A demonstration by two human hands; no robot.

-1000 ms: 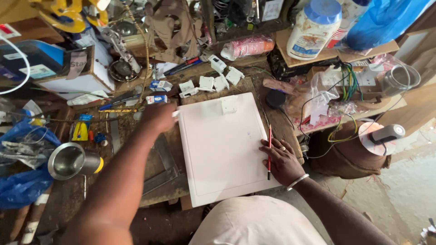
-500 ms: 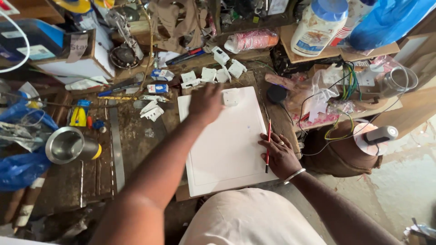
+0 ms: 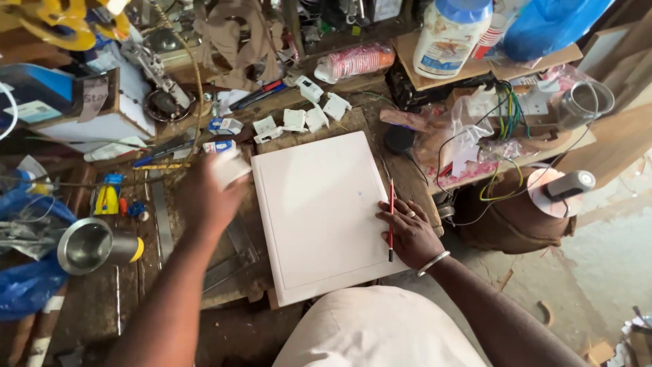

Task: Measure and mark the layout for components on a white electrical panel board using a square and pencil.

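Observation:
A white rectangular panel point(image 3: 319, 211) lies flat on the cluttered workbench in front of me. My left hand point(image 3: 207, 194) hovers just left of the panel's top left corner, closed on a small white square part point(image 3: 229, 166); the hand is motion-blurred. My right hand point(image 3: 411, 234) rests on the panel's right edge and holds a red pencil point(image 3: 391, 217) that lies along that edge. Several small white plastic parts point(image 3: 299, 119) sit in a row beyond the panel's far edge.
A metal cup point(image 3: 88, 245) stands at the left beside blue plastic point(image 3: 27, 285). A white jar with a blue lid point(image 3: 448, 34) and a pink roll point(image 3: 356, 61) sit at the back. Coloured wires point(image 3: 506, 112) and a clear bag lie right of the panel.
My left hand has lifted the small white part off the panel's top and drawn it back to the left. My right hand and the pencil stayed put.

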